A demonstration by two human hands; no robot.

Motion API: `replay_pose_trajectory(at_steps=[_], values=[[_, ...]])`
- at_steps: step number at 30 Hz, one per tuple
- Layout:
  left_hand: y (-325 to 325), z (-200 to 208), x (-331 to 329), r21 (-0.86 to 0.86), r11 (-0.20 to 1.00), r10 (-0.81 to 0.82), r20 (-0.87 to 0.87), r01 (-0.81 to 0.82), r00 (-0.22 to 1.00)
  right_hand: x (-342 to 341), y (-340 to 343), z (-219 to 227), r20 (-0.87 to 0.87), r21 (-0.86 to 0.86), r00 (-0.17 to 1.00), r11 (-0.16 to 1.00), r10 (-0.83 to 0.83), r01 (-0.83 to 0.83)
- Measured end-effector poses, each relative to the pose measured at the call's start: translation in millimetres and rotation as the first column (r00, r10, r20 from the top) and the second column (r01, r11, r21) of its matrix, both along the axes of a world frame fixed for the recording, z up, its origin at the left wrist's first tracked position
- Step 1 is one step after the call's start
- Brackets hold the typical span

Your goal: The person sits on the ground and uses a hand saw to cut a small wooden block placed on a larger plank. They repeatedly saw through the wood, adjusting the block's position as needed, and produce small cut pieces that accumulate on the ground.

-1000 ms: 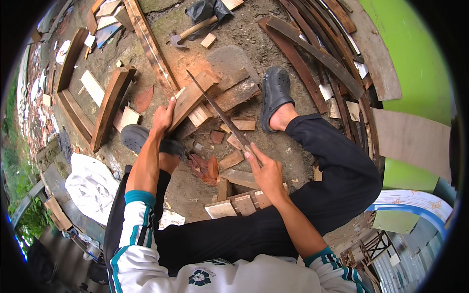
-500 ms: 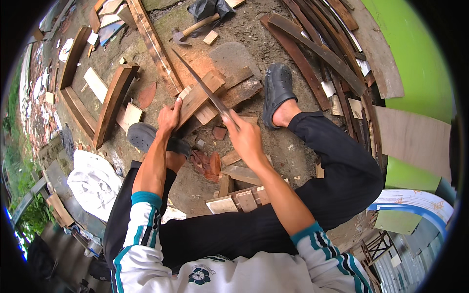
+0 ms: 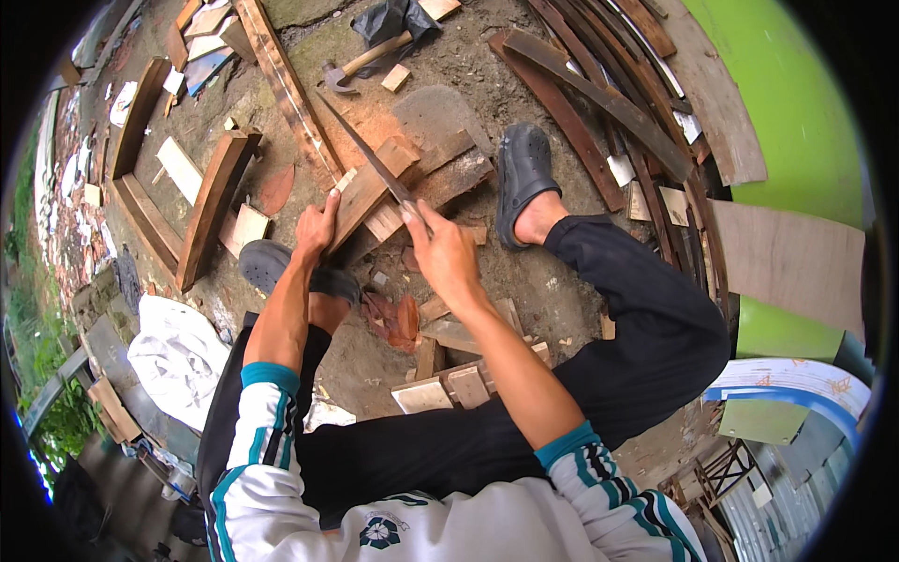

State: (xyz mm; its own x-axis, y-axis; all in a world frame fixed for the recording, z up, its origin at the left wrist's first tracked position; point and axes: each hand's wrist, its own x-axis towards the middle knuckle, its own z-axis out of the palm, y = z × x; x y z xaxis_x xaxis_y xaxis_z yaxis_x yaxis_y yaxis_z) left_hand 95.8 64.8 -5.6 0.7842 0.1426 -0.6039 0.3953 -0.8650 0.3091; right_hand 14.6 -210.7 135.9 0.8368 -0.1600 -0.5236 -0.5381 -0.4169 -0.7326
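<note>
My right hand (image 3: 444,251) is closed round the near end of a handsaw (image 3: 365,148), whose long narrow blade slants away to the upper left. The blade lies across a brown wooden block (image 3: 361,202), which rests tilted on other timber. My left hand (image 3: 316,227) is closed at the block's left end, thumb up against a small pale piece of wood there; the fingers are partly hidden. Beneath and right of the block is a darker wooden plank (image 3: 448,192). Orange sawdust (image 3: 376,119) covers the ground around the blade's far part.
A hammer (image 3: 375,58) lies beyond the saw beside a black plastic bag. One long beam (image 3: 288,94) runs off at upper left, near a curved wooden frame (image 3: 213,206). Dark boards (image 3: 599,103) are stacked at right. My clogged feet flank the work; wood offcuts (image 3: 423,395) lie close to me.
My right hand and the saw have slid a little forward and left across the block. My left hand keeps its place on the wood. The whole view has shifted slightly.
</note>
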Motion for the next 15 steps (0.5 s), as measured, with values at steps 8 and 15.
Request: replay_pose_trajectory(at_steps=[8,15], values=[[-7.8,0.5,-7.0,0.039,0.998,-0.042,0.033,0.040,0.999,-29.9,-28.6,-7.6,-0.043,0.103,0.999,0.994,-0.022,0.026],[9.0,-9.2,-6.9,0.056,0.998,0.026,0.003,-0.026,1.000,-83.4,-43.3,29.3,-0.029,0.000,0.999,1.000,0.017,-0.017]])
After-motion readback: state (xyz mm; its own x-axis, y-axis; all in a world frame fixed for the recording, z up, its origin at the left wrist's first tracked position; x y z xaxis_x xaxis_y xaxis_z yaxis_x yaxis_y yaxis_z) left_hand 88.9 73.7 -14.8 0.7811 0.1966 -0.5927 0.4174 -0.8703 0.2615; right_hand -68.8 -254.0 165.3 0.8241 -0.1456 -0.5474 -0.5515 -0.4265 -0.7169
